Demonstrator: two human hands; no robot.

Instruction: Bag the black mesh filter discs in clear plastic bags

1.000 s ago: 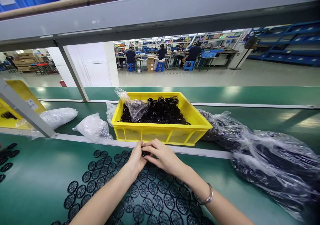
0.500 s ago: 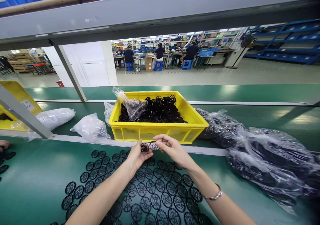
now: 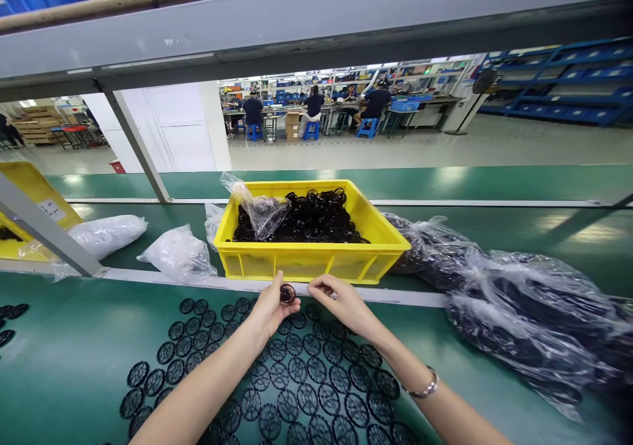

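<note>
My left hand (image 3: 271, 308) pinches a small stack of black round mesh discs (image 3: 287, 293) upright between thumb and fingers. My right hand (image 3: 341, 301) is just right of it, fingers curled and lowered toward the top edge of the laid-out discs (image 3: 306, 372); I cannot make out a disc in them. Several black discs lie flat in rows on the green belt under both forearms. Right behind the hands stands a yellow bin (image 3: 306, 262) heaped with the same black discs.
Clear plastic bags of dark parts (image 3: 514, 313) sprawl to the right. White bags (image 3: 178, 254) lie left of the bin, beside a grey slanted strut (image 3: 44, 231) and another yellow bin (image 3: 24, 188). More discs (image 3: 12, 313) lie at far left. People sit at benches far behind.
My hands, joined over one stack a second ago, have separated. The right hand peeled a disc off, then dropped toward the belt. A hand seen at far left is gone.
</note>
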